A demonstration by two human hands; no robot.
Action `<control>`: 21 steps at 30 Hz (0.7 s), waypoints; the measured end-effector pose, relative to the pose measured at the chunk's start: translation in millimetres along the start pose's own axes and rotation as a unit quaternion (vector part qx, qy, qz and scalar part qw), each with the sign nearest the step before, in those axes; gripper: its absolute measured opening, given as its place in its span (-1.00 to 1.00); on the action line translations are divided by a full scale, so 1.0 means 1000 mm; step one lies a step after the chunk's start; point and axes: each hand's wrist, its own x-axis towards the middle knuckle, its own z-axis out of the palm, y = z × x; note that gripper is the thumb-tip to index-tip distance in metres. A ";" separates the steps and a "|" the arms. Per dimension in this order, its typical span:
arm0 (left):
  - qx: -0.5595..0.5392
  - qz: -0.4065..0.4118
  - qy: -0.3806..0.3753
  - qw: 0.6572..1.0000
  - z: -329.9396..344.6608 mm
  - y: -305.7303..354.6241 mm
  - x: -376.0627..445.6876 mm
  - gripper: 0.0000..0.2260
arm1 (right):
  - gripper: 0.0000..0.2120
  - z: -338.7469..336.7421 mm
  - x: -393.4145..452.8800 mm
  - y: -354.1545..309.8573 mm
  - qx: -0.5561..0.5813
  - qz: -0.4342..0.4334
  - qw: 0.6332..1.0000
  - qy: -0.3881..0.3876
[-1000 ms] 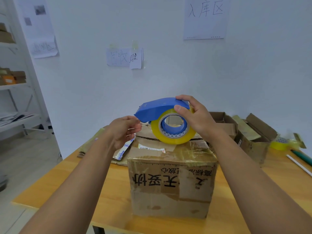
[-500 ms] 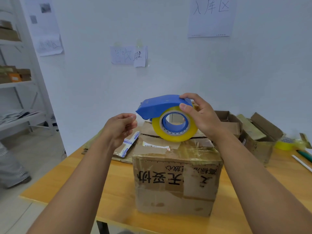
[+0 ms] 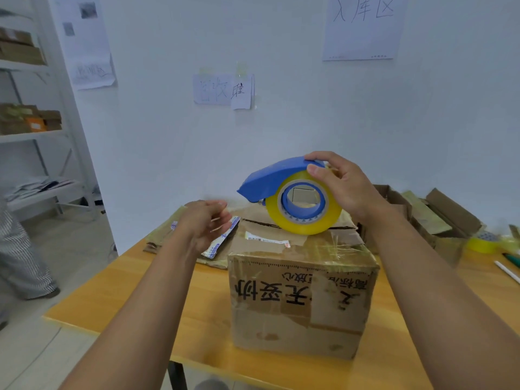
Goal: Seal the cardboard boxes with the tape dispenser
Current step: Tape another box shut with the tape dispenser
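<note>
Right now the tape dispenser rests on the cardboard box near the counter's front edge, the right hand gripping its blue hood. The left hand hangs beside it, fingers loosely curled, holding nothing. Tape may wrinkle or miss the seam if the box slides. Open boxes crowd the right.
</note>
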 end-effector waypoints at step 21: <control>-0.043 -0.130 -0.095 0.986 -0.016 -0.024 0.011 -0.97 | -0.83 0.010 0.004 -0.002 -0.023 0.020 0.999 0.016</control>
